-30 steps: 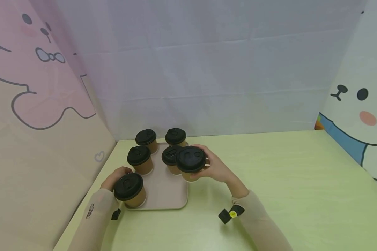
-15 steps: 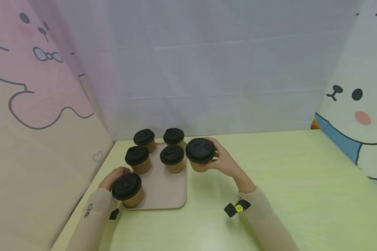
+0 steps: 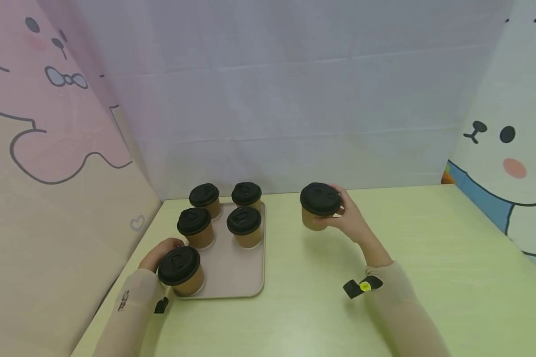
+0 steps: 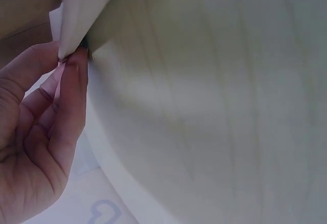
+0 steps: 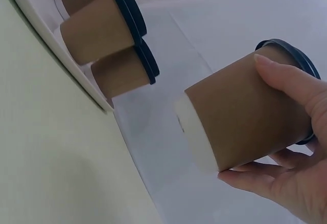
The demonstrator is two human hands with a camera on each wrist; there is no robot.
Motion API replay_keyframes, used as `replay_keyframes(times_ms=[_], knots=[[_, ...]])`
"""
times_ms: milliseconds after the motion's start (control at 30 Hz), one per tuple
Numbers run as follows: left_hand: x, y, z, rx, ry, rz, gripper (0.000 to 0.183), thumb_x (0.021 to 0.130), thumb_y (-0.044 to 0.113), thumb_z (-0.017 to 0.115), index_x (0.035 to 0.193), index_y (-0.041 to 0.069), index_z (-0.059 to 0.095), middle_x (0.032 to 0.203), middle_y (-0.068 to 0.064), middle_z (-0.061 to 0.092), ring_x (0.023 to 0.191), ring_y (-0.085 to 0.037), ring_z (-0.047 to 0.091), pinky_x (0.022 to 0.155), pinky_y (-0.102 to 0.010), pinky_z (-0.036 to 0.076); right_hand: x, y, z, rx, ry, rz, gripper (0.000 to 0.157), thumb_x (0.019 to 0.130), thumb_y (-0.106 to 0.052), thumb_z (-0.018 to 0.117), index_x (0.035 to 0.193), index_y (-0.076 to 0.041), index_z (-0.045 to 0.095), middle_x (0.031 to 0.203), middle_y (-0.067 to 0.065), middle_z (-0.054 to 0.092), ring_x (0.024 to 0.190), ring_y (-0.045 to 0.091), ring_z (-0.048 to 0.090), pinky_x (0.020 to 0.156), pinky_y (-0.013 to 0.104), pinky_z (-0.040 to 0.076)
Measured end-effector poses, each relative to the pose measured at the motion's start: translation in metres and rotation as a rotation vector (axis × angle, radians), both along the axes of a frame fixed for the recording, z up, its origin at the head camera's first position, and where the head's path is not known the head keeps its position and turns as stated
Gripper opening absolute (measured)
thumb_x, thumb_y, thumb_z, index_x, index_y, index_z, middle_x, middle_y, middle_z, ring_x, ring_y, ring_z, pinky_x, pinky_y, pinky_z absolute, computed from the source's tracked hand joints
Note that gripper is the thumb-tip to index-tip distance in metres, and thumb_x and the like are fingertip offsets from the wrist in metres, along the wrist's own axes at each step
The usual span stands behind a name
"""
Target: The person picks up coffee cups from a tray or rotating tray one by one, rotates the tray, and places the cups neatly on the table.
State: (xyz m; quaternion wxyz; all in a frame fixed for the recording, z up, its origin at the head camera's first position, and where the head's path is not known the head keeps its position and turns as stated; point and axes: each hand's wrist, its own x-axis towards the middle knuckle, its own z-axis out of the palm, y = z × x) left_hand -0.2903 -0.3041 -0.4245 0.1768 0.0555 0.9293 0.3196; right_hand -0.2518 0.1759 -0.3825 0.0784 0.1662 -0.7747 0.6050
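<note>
While the right hand [image 3: 350,220] in head view holds a brown paper cup with a black plastic lid [image 3: 320,203] above the pale-green wood-grained table [image 3: 451,258], right of the beige rectangular tray [image 3: 234,277], I'd carry level. Left wrist: left hand [image 4: 41,132] pinches tray rim; I'd want that steady. Right wrist: hand wraps cup's side; I'd squeeze lightly.

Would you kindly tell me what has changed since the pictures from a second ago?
The right hand has carried its lidded cup from the right edge of the tray out to the right and farther from the person, above the table. Nothing was newly gripped or released. The left hand still pinches the tray's left rim, and the other five cups stay on the tray.
</note>
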Motion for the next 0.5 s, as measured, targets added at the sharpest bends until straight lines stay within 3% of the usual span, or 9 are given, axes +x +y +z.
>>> replay_keyframes(times_ms=[100, 233, 300, 400, 500], knots=[[0.002, 0.000, 0.001, 0.020, 0.008, -0.011, 0.021, 0.085, 0.008, 0.047, 0.064, 0.010, 0.046, 0.059, 0.003, 0.040, 0.058, -0.013, 0.040, 0.055, -0.027, 0.035, -0.002, 0.019, 0.001, 0.024, 0.015, -0.055, 0.088, 0.070, 0.002, 0.075, 0.141, -0.012, 0.025, 0.142, 0.011, 0.032, 0.119, 0.017, 0.042, 0.091, 0.030, 0.041], [0.007, 0.003, 0.006, 0.045, -0.024, 0.077, 0.024, 0.083, 0.012, 0.046, 0.060, 0.014, 0.041, 0.056, 0.005, 0.036, 0.056, -0.013, 0.036, 0.053, -0.028, 0.033, -0.004, 0.043, 0.003, 0.063, 0.017, -0.112, 0.088, 0.072, -0.002, 0.075, 0.142, -0.012, 0.023, 0.144, 0.011, 0.029, 0.114, 0.002, 0.039, 0.085, 0.017, 0.041], [0.009, 0.005, 0.008, 0.067, -0.047, 0.147, 0.024, 0.082, 0.014, 0.046, 0.059, 0.016, 0.040, 0.056, 0.005, 0.035, 0.057, -0.014, 0.036, 0.054, -0.029, 0.033, -0.004, 0.053, 0.004, 0.080, 0.015, -0.132, 0.088, 0.073, -0.003, 0.075, 0.143, -0.012, 0.022, 0.144, 0.012, 0.028, 0.112, -0.002, 0.038, 0.084, 0.016, 0.040], [0.011, 0.007, 0.011, 0.082, -0.056, 0.198, 0.022, 0.081, 0.015, 0.048, 0.061, 0.017, 0.039, 0.059, 0.004, 0.034, 0.062, -0.016, 0.036, 0.056, -0.031, 0.032, -0.004, 0.064, 0.003, 0.113, 0.012, -0.167, 0.089, 0.073, -0.004, 0.075, 0.143, -0.011, 0.021, 0.143, 0.013, 0.028, 0.112, -0.003, 0.037, 0.084, 0.018, 0.039], [0.011, 0.007, 0.012, 0.063, -0.052, 0.190, 0.021, 0.080, 0.014, 0.049, 0.062, 0.016, 0.038, 0.061, 0.003, 0.034, 0.063, -0.016, 0.035, 0.057, -0.031, 0.031, -0.005, 0.072, 0.000, 0.136, -0.002, -0.193, 0.089, 0.073, -0.004, 0.075, 0.143, -0.010, 0.020, 0.144, 0.014, 0.028, 0.119, 0.007, 0.037, 0.088, 0.025, 0.037]])
